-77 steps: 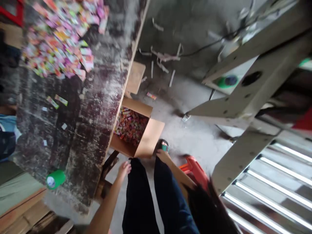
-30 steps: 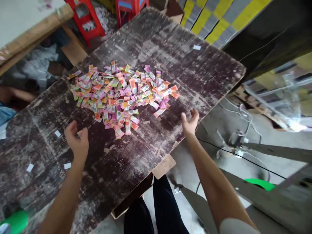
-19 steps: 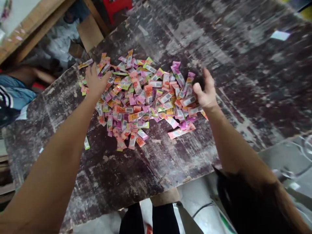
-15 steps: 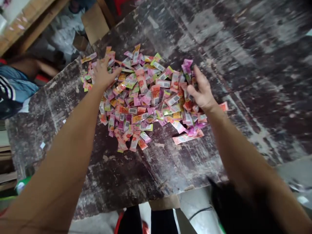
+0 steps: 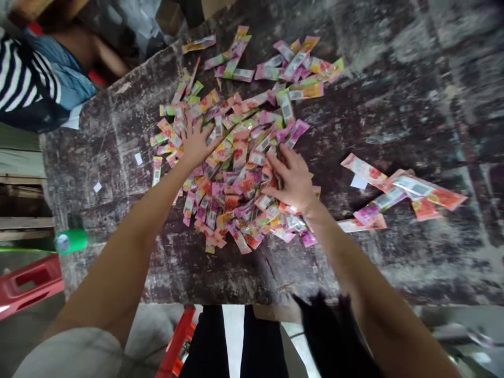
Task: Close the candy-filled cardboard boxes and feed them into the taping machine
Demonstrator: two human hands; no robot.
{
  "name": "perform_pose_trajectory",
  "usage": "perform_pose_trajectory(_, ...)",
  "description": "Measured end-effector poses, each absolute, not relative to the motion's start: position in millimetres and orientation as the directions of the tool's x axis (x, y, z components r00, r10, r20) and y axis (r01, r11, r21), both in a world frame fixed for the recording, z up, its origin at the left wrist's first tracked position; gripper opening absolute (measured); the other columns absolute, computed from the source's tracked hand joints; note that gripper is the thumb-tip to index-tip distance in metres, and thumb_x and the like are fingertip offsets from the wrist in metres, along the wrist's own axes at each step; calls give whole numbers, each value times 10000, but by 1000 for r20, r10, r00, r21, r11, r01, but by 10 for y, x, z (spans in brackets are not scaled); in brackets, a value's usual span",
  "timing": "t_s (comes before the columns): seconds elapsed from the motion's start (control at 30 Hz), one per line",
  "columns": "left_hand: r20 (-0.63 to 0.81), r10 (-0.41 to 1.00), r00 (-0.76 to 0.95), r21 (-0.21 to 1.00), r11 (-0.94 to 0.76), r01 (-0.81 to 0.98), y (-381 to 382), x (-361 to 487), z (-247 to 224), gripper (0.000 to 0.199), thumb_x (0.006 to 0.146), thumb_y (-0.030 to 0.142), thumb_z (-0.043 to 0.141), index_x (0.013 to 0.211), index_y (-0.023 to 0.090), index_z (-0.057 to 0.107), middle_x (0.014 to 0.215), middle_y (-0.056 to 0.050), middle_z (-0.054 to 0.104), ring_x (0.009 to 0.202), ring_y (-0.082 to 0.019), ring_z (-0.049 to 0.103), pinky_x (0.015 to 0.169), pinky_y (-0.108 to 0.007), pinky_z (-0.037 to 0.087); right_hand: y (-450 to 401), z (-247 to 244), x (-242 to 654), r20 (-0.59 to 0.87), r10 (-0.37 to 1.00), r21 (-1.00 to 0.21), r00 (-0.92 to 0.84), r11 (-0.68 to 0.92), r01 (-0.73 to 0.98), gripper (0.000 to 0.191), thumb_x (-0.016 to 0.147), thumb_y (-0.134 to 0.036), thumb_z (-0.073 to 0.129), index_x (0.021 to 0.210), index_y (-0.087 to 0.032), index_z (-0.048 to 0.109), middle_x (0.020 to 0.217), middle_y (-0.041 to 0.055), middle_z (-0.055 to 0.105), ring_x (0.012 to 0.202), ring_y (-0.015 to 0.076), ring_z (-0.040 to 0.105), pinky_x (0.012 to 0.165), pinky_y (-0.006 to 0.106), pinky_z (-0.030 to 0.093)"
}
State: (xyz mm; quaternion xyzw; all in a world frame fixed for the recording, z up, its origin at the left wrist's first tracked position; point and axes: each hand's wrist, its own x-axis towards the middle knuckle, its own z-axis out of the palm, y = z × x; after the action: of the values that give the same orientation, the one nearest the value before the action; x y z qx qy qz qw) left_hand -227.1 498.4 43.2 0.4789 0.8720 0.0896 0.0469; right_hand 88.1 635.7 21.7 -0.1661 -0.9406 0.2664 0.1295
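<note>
A loose heap of small, colourful plastic sachets (image 5: 241,149) in pink, orange, purple and green, some with barcodes, lies on the dark worn table (image 5: 220,278). My left hand (image 5: 198,142) rests on the heap's left side, fingers spread, touching sachets. On the right side of the heap lies my right hand (image 5: 293,178), its fingers parted and bent over the packets. Neither hand visibly grips one, though the right fingertips partly cover a few. Several longer sachets (image 5: 405,190) overlap in a group to the right of my right forearm.
Scattered sachets (image 5: 293,60) lie beyond the heap. A green roll (image 5: 71,241) stands near the table's left end, with white paper scraps (image 5: 97,187) nearby. At the upper left sits a person in denim shorts (image 5: 65,65). A red plastic stool (image 5: 31,283) is at lower left.
Both hands have come closer together, my right hand moving left over the heap. The view has shifted, showing sachets spread beyond the heap and a separate group at the right.
</note>
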Motion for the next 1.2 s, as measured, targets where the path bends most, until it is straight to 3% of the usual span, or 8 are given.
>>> perform_pose_trajectory(0.3,-126,713,-690,63,699,712,2912,-1990,551,584,936,603,416,1326,210,603,1567,-103,394,1525,-327,155,1229,-521,135,4759,326,738,71,201,-601,-977,790,119,919,792,-789,541,1540,-287,361,1654,126,155,1504,405,187,1174,628,274)
perform_pose_trajectory(0.63,-113,731,-673,174,681,711,1766,-2039,598,581,866,597,427,1309,255,583,1567,-106,385,1539,-281,146,1227,-457,194,4183,588,740,31,87,-494,-996,867,61,944,769,-895,391,1556,-384,287,1635,20,252,1522,298,207,1223,521,286)
perform_pose_trajectory(0.73,57,804,-592,256,561,787,1713,-2132,654,739,829,587,546,1510,354,381,1664,-57,153,1527,-282,196,1232,-410,218,5013,605,1247,145,367,-406,-919,869,283,885,838,-837,357,1553,-319,297,1606,102,316,1493,342,270,1200,628,216)
perform_pose_trajectory(0.83,251,743,-620,264,564,783,1856,-2207,820,822,840,554,560,1572,403,217,1666,-30,114,1525,-261,199,1241,-398,194,6177,466,2053,204,834,-330,-512,552,766,927,853,-811,352,1545,-194,312,1561,218,347,1452,421,311,1111,717,253)
perform_pose_trajectory(0.9,341,672,-657,248,610,753,2153,-2262,938,808,861,550,524,1577,306,240,1635,-99,198,1516,-256,218,1241,-405,183,6839,290,2460,189,957,-295,-219,268,917,977,825,-820,381,1537,-153,325,1559,255,319,1431,461,309,1066,752,268)
perform_pose_trajectory(0.97,358,663,-658,236,617,750,2622,-2307,1010,843,858,580,511,1550,146,302,1588,-196,272,1504,-274,239,1234,-420,186,7169,140,2577,117,978,-284,-171,198,938,952,830,-788,398,1541,-159,326,1569,239,314,1429,461,304,1059,747,284)
perform_pose_trajectory(1.1,171,741,-649,245,606,757,3756,-2263,940,925,836,623,519,1527,38,328,1594,-255,244,1504,-353,204,1221,-501,171,6574,176,1982,93,758,-302,-645,639,707,824,819,-779,441,1466,-270,467,1558,110,400,1468,416,264,1134,704,236)
perform_pose_trajectory(1.2,-26,723,-690,249,673,696,4322,-2188,769,895,850,602,522,1573,137,276,1638,-198,180,1525,-393,100,1216,-576,110,5696,409,1341,166,193,-373,-967,920,119,771,817,-829,413,1461,-407,441,1578,-26,381,1508,312,231,1197,641,228)
